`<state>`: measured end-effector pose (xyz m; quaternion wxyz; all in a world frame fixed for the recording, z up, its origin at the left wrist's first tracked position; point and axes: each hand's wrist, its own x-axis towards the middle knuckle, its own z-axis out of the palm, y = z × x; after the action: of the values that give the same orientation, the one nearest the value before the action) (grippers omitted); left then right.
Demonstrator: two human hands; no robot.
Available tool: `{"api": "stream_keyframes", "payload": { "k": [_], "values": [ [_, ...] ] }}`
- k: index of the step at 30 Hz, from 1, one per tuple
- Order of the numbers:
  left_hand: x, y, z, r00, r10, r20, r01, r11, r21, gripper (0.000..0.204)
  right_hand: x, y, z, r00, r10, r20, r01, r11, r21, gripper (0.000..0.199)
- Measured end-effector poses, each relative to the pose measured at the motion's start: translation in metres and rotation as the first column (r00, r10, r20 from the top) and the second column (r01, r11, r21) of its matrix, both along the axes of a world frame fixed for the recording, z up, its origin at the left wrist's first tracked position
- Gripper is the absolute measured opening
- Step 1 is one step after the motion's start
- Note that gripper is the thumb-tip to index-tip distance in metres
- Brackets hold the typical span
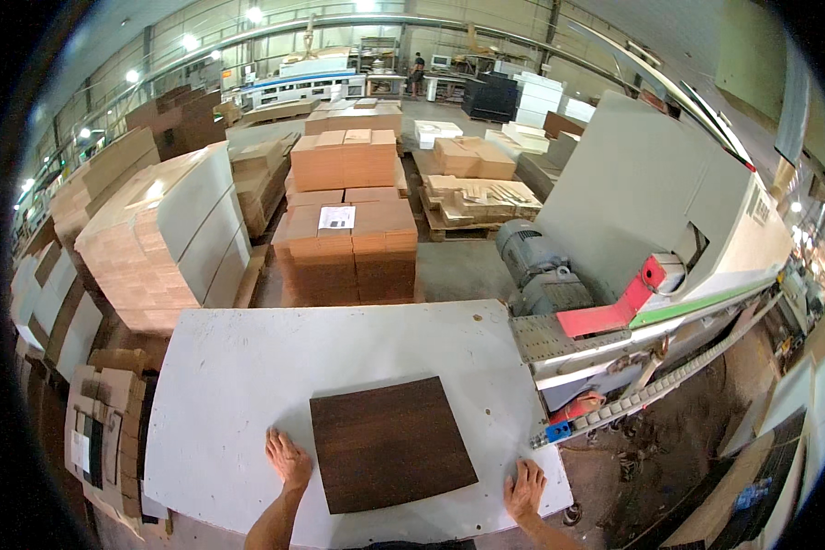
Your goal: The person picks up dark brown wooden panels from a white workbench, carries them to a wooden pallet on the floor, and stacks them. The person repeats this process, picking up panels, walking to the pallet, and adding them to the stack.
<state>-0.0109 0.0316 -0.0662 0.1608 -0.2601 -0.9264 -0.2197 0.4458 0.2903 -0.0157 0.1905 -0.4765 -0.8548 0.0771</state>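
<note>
- Left hand (288,458) lies flat, fingers spread, gripping nothing, just beside the dark brown square wooden panel (390,443).
- Right hand (525,488) rests open-palmed on the white worktable (238,385).
- A white rectangular label (336,217) tops stacked tan boards (346,246) beyond, in a factory hall.

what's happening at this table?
A person stands at a white table with a dark wood panel lying flat on it. The left hand rests flat on the table beside the panel's left edge; the right hand lies flat near its right corner. Neither grips it. A machine stands to the right, stacked boards beyond.
</note>
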Motion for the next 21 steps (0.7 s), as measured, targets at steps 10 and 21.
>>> {"api": "stream_keyframes", "payload": {
  "k": [10,21],
  "values": [
    [0.0016,0.0000,0.0050,0.999,0.002,0.039,-0.001,1.000,-0.007,0.043,-0.0009,-0.0011,0.0000,1.000,0.019,-0.013,-0.018,1.000,0.022,0.049],
    [0.0031,0.0004,0.0105,0.998,0.000,0.064,0.000,1.000,0.001,0.047,-0.0010,-0.0005,-0.0040,0.999,0.007,-0.032,-0.006,1.000,0.013,0.045]
  ]
}}
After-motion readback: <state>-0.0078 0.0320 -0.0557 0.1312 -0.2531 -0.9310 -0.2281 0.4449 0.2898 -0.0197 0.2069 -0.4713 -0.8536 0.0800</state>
